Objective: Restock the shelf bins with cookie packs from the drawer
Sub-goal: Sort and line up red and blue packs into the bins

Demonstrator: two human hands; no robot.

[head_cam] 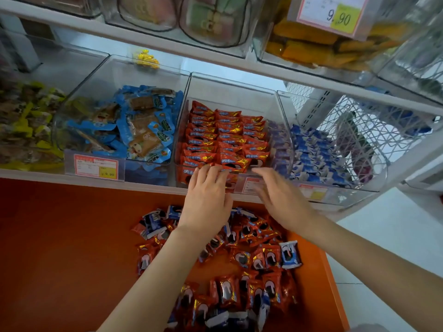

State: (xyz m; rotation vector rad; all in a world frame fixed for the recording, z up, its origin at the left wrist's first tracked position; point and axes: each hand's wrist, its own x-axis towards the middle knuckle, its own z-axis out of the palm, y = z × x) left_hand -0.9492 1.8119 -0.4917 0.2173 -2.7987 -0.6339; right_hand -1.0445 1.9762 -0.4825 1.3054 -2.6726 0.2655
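Note:
A clear shelf bin [235, 92] holds neat rows of red cookie packs [227, 137]. My left hand [206, 197] reaches over the bin's front edge, its fingertips resting on the front row of red packs. Just to the right, my right hand [278, 197] hovers at the bin's front wall with fingers straight and slightly blurred, holding nothing. Below both arms, the orange drawer [60, 248] contains a loose pile of red cookie packs [244, 257] mixed with a few blue ones [290, 255].
Left of the red bin is a bin of blue snack packs [134, 125]; right of it a bin of blue-white cookie packs [314, 152]. A shelf [143, 41] above carries more clear bins. Price tags [96, 165] hang on the bin fronts. White floor lies at right.

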